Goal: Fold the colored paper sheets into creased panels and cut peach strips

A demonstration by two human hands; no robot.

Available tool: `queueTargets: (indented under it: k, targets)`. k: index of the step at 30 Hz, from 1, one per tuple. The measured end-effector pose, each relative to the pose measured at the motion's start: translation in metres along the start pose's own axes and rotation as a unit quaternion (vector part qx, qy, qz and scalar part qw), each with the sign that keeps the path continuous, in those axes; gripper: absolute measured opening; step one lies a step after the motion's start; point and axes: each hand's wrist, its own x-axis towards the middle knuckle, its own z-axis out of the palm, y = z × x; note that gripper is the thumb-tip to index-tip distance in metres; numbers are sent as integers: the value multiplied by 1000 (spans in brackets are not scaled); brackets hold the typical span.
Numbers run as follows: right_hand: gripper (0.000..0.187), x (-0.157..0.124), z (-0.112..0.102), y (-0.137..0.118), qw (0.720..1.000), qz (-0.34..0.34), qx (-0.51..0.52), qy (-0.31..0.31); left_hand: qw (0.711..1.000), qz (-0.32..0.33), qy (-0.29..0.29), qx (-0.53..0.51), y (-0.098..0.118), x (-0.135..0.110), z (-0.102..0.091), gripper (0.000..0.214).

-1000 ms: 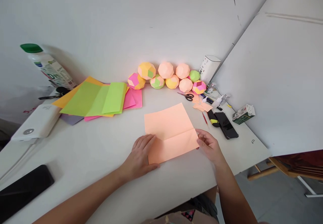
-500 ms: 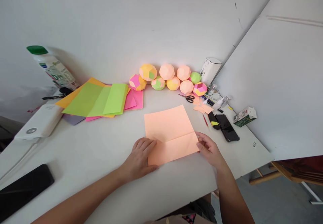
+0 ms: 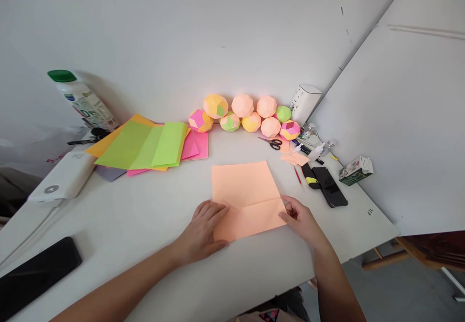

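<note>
A peach sheet of paper (image 3: pixel 247 191) lies on the white table (image 3: pixel 145 215), creased across its near third. My left hand (image 3: pixel 203 227) rests flat on the sheet's near left corner with its fingers stretched out. My right hand (image 3: pixel 300 218) pinches the sheet's near right edge between thumb and fingers. Both hands sit at the ends of the crease.
Green, orange and pink sheets (image 3: pixel 145 145) lie fanned at the back left. Several paper balls (image 3: pixel 247 114) line the wall, beside scissors (image 3: pixel 272 142). A phone (image 3: pixel 330 185), pens and a small carton (image 3: pixel 356 170) sit right. A white device (image 3: pixel 63 181), bottle (image 3: pixel 82 99) and black phone (image 3: pixel 36 273) are left.
The sheet's far edge has dropped nearer to me in view. My hands have stayed at the near corners, the right one shifting slightly inward along the edge.
</note>
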Motion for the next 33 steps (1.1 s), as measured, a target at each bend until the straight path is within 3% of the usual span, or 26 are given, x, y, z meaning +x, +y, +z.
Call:
queueTargets:
  k: [6, 14, 20, 23, 29, 33]
  targets:
    - [45, 0, 1, 0, 1000, -13, -8, -1, 1000, 4, -3, 11, 0, 1, 0, 74]
    - [57, -1, -1, 2, 999, 30, -13, -33, 999, 26, 7, 22, -1, 1, 1, 70]
    - [46, 0, -1, 2, 997, 63, -19, -31, 999, 34, 10, 19, -3, 1, 1, 68]
    - [50, 0, -1, 2, 997, 65, -19, -32, 999, 35, 6, 18, -3, 2, -1, 69]
    - [62, 1, -4, 2, 994, 70, 57, -58, 999, 33, 12, 6, -4, 1, 2, 70]
    - [60, -1, -7, -2, 992, 37, 110, -53, 999, -8, 43, -22, -9, -4, 13, 86]
